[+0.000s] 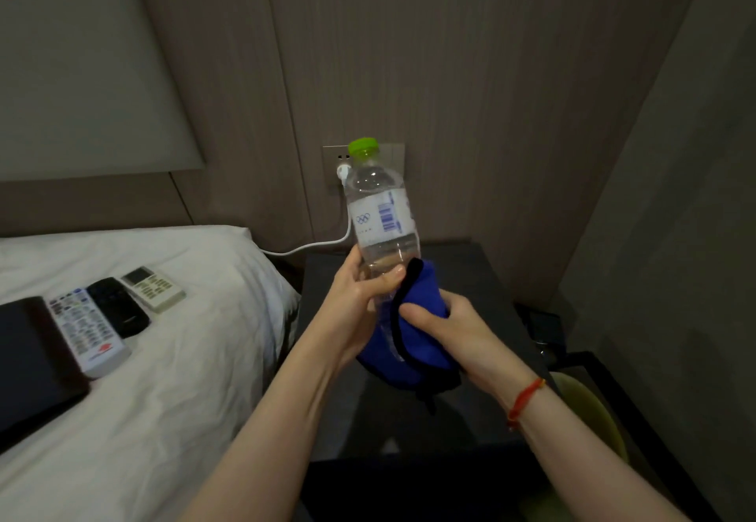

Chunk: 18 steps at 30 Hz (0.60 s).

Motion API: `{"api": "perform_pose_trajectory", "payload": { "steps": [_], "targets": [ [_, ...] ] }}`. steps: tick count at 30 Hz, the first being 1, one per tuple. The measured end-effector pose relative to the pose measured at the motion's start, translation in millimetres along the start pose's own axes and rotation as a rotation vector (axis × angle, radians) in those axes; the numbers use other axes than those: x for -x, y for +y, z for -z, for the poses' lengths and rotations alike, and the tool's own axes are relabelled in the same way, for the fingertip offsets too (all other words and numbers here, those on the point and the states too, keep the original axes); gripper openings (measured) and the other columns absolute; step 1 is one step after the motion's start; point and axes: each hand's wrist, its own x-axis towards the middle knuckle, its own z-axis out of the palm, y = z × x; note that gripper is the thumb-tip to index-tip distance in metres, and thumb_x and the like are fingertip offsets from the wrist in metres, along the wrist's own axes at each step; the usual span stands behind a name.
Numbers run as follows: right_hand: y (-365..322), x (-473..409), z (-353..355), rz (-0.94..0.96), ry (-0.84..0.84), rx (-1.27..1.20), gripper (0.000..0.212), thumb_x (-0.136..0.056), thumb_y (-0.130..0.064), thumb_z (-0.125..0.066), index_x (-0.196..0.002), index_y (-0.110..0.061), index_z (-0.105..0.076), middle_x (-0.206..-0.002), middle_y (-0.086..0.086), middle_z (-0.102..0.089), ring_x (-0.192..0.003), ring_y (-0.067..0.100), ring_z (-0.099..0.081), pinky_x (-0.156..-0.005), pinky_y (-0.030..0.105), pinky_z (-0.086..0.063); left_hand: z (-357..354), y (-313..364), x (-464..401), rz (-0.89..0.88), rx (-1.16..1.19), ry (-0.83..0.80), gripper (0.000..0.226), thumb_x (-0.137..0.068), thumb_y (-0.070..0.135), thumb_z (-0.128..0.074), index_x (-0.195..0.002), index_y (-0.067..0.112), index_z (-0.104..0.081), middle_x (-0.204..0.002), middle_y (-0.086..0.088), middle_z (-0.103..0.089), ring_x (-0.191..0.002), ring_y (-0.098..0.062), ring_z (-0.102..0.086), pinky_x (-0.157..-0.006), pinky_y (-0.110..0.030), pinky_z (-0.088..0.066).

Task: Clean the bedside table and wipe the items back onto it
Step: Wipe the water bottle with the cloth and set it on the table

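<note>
The left hand (360, 296) has its fingers (390, 276) curled round the lower body of a clear water bottle (380, 210), thumb across the front; the rest of the fingers are hidden behind the plastic. The right hand (446, 325) clenches a blue cloth (417, 296) against the bottle's bottom part, thumb on top, the other fingers buried in the folds and not visible. The cloth, edged in black, wraps the base of the bottle so that the bottle's foot cannot be seen; a loose end hangs below the wrist. A red string bracelet (525, 397) sits on the right wrist.

The bottle is held up in the air, tilted slightly, above the dark worktop (409, 419) of the bedside table, not touching it. Its green cap (363, 148) stands in front of a wall socket plate (392, 153), partly covering it; a white plug and cable (319, 245) run from there down toward the bed.

On the white bed (184, 358) at left lie three remotes side by side: a white one (86, 331), a black one (118, 307) and a cream one (153, 288). A dark flat object (32, 362) beside them is cut off by the frame edge; what it is cannot be told. To the right of the worktop, a yellowish-green rounded thing (589, 407) is half hidden by the right forearm, and dark shapes behind it are too dim to make out.
</note>
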Motion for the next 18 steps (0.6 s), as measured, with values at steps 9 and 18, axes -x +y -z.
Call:
{"api": "perform_pose_trajectory", "payload": {
  "steps": [9, 18],
  "targets": [
    [-11.0, 19.5, -11.9, 0.235, 0.342, 0.541, 0.077, -0.070, -0.037, -0.076, -0.136, -0.020, -0.039, -0.117, -0.018, -0.046, -0.112, 0.001, -0.043, -0.097, 0.020, -0.036, -16.1, 30.0, -11.8, 0.025, 0.250, 0.187, 0.044, -0.092, 0.021, -0.053, -0.132, 0.005, -0.046, -0.097, -0.009, -0.062, -0.088, -0.019, -0.063, -0.080, -0.033, -0.055],
    [-42.6, 11.3, -16.2, 0.542, 0.324, 0.598, 0.013, -0.093, -0.016, -0.051, -0.095, -0.028, -0.058, -0.062, -0.017, -0.053, -0.058, -0.010, -0.053, -0.055, 0.003, -0.036, -16.8, 19.5, -3.2, 0.115, 0.394, 0.105, 0.043, -0.074, 0.031, -0.056, -0.111, 0.008, -0.059, -0.100, -0.011, -0.066, -0.090, -0.023, -0.063, -0.088, -0.038, -0.048]
  ]
}}
